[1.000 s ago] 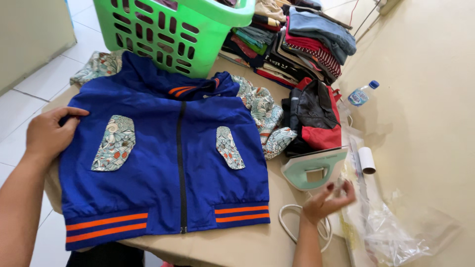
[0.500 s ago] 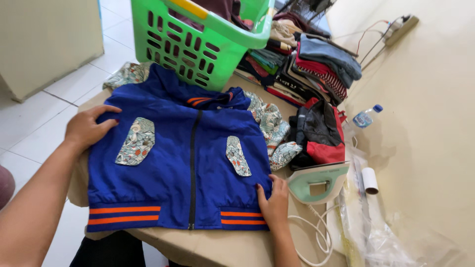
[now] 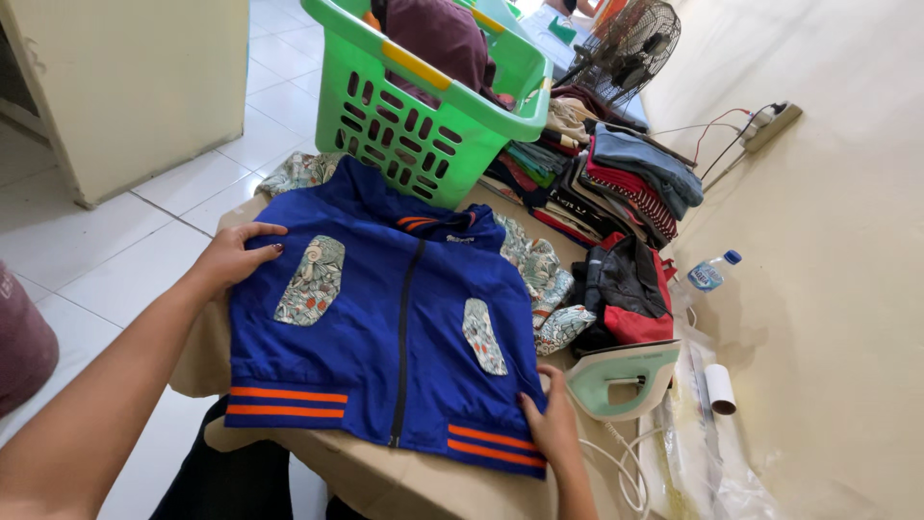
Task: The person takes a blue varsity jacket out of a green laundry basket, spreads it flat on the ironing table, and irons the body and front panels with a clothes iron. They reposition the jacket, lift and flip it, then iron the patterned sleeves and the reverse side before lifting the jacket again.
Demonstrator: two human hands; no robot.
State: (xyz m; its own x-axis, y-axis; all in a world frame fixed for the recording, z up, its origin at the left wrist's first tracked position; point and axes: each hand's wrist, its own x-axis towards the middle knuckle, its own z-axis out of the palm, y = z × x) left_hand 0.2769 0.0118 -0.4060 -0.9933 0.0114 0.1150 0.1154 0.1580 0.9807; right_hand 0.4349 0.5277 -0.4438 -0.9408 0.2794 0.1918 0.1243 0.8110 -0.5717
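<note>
Blue jacket (image 3: 385, 327) lies flat, front side up, on the cloth-covered table (image 3: 385, 477), zip closed and running down the middle. 2 patterned pocket patches on the chest panels; orange stripes on the hem band and at the collar.

Left hand (image 3: 236, 258): palm down on the jacket's left edge near the shoulder, beside the left pocket patch. Fingers extended and slightly spread, lying flat on the fabric; thumb above them along the edge. No pinch visible.

Right hand (image 3: 551, 419): resting on the jacket's lower right corner, just above the orange hem stripes and below the right pocket patch. Fingers held close together, pressing flat on the cloth; nothing gripped.

Jacket thus spans between the 2 hands, with both sets of fingers on top of the fabric at opposite sides.

Surroundings: mint-green iron (image 3: 621, 380) standing just right of the right hand, white cord (image 3: 626, 472) looped below it. Green laundry basket (image 3: 423, 106) behind the jacket's collar, touching or nearly so. Stack of folded clothes (image 3: 606, 188) right of the basket. Red-and-black garment (image 3: 626, 294) beside the iron. Small water bottle (image 3: 707, 273) further right. Fan (image 3: 626, 43) at the far end.
</note>
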